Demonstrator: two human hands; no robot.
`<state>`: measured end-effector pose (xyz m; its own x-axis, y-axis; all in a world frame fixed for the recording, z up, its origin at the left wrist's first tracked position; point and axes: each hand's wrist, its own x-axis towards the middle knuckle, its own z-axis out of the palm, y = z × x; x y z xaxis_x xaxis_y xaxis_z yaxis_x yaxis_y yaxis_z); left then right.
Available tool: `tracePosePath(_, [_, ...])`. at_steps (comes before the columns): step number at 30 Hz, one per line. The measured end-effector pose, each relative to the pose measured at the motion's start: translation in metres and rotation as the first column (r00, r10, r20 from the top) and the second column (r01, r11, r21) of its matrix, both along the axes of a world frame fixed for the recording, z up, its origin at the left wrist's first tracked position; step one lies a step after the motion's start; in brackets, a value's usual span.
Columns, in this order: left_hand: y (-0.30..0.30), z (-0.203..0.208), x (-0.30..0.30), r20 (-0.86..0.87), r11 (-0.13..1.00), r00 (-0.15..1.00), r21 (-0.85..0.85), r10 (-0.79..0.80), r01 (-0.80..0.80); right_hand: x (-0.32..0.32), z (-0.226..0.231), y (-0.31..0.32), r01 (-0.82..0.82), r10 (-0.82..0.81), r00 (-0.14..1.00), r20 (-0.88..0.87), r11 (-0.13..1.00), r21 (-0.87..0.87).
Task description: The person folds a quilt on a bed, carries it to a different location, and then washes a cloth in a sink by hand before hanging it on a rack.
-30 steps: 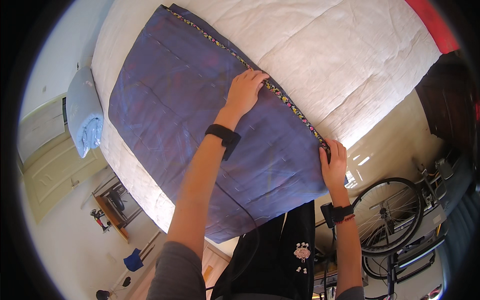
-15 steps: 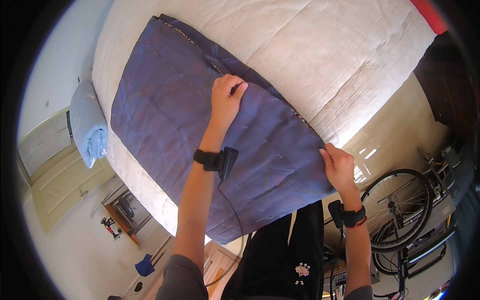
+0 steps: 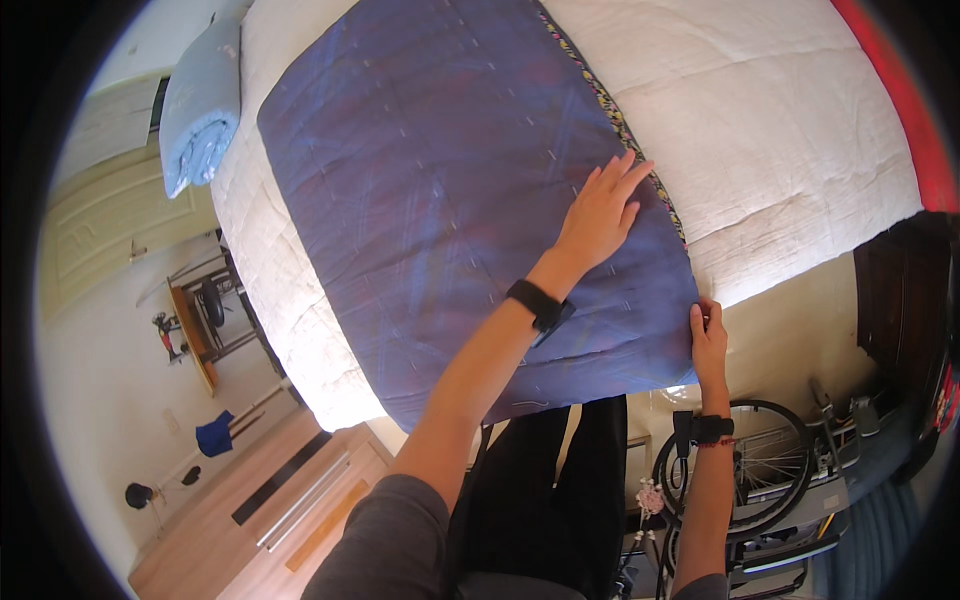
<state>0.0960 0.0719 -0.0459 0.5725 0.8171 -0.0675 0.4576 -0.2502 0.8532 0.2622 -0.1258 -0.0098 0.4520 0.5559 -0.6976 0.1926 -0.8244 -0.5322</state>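
Observation:
A dark blue quilt [image 3: 440, 200] with stitched lines lies spread over the white bedding [image 3: 760, 130]. Along its right side runs a narrow floral border [image 3: 610, 105]. My left hand [image 3: 597, 212] rests on the quilt close to that border, open, its fingers stretched out and the fingertips over the trim. At the quilt's near right edge, my right hand [image 3: 709, 340] is closed, pinching the cloth between thumb and fingers. Black straps with small devices circle both wrists.
A rolled light blue quilt [image 3: 200, 125] sits at the bed's left edge. Red cloth [image 3: 890, 90] borders the bedding at the far right. Below on the right stand a large spoked wheel [image 3: 765, 460] and dark wooden furniture [image 3: 900, 310]. A pale door [image 3: 130, 240] is at the left.
The quilt's right side, earlier folded with its floral border partly covered, now lies flatter with the border showing. My left hand has let go of the cloth and moved right; the view has shifted.

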Motion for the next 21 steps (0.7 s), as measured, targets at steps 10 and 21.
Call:
tracePosePath(10, [-0.281, 0.021, -0.350, -0.800, 0.338, 0.303, -0.134, 0.517, -0.932, 0.107, -0.017, -0.039, -0.221, 0.195, 0.867, -0.459, 0.975, -0.005])
tracePosePath(21, [-0.333, 0.012, -0.273, -0.628, -0.207, 0.422, -0.684, 0.654, -0.699, 0.194, 0.002, 0.006, -0.289, 0.155, 0.926, -0.344, 0.878, -0.382])
